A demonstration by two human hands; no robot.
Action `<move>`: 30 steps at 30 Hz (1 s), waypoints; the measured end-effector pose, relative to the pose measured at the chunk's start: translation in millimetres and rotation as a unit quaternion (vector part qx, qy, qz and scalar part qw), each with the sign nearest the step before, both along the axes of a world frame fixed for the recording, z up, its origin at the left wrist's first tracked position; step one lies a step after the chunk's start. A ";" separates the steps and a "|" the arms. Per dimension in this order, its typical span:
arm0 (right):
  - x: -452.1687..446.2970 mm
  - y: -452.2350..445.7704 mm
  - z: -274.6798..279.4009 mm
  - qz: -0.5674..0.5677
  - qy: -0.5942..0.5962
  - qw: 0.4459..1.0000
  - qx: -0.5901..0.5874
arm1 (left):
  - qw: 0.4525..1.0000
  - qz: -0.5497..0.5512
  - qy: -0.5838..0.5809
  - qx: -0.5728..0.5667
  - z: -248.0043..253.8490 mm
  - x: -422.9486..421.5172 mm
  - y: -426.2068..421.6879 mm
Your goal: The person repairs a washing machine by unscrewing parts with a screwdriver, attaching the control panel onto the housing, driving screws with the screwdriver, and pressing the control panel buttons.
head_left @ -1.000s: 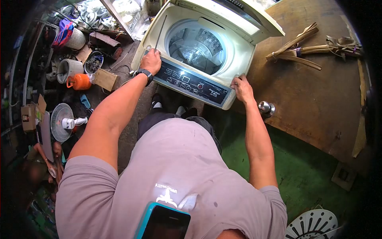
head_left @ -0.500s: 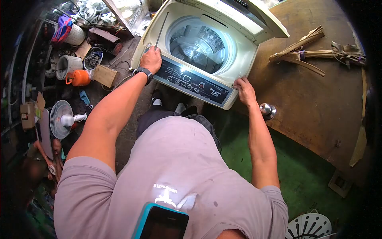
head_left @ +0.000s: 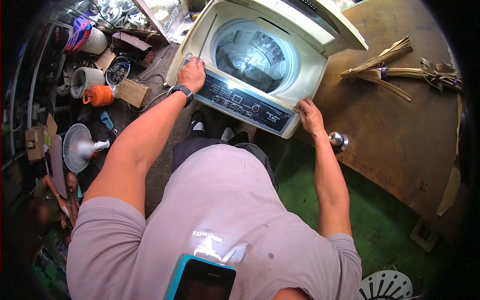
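A top-load washing machine (head_left: pixel 306 75) stands in front of me with its lid (head_left: pixel 345 27) raised and its steel drum (head_left: pixel 247 57) showing. My left hand (head_left: pixel 191 75), with a watch on the wrist, is closed at the left end of the dark control panel (head_left: pixel 245 104). From it rises a long thin metal shaft (head_left: pixel 207 37) that looks like a screwdriver's; any handle is hidden in my fingers. At the panel's right end, the bent fingers of my right hand (head_left: pixel 309 115) pinch the corner. Whether they also hold something small is hidden.
On the right, a brown wooden board (head_left: pixel 385 125) bears a doorknob (head_left: pixel 338 141) and a tied bundle of dry stalks (head_left: pixel 387 70). A fan (head_left: pixel 77 148), an orange canister (head_left: pixel 98 95) and a wooden block (head_left: pixel 135 93) crowd the left. Another person's arm (head_left: pixel 55 192) shows at lower left.
The view has shifted slightly, so the machine sits a little farther right in the picture. Both hands keep their places on the panel's ends.
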State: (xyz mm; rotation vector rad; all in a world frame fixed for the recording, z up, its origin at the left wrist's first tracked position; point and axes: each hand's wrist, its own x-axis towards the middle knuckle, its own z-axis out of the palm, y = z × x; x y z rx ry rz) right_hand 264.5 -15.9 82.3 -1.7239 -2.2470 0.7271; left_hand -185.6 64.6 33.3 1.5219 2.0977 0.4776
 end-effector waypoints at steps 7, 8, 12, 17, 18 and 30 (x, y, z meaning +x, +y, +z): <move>-11.6 15.1 4.4 -0.058 -0.104 0.990 -0.071 | 1.000 -0.005 0.001 0.001 -1.0 -1.7 0.3; -11.3 16.8 5.0 -0.061 -0.100 0.990 -0.083 | 1.000 -0.007 0.000 0.001 -0.2 -1.9 0.3; -17.9 24.5 14.5 -0.099 -0.124 0.975 -0.154 | 1.000 -0.004 -0.011 0.000 3.7 -2.2 -1.1; -27.5 28.1 13.4 -0.167 -0.166 0.956 -0.175 | 0.999 -0.021 -0.019 -0.031 13.3 -1.0 -4.1; -27.7 31.0 11.1 -0.169 -0.172 0.957 -0.159 | 0.999 -0.024 -0.023 -0.025 12.6 -2.2 -2.6; 2.5 48.9 6.9 -0.172 0.001 0.948 -0.269 | 0.998 -0.016 -0.057 -0.019 13.0 -5.8 -2.3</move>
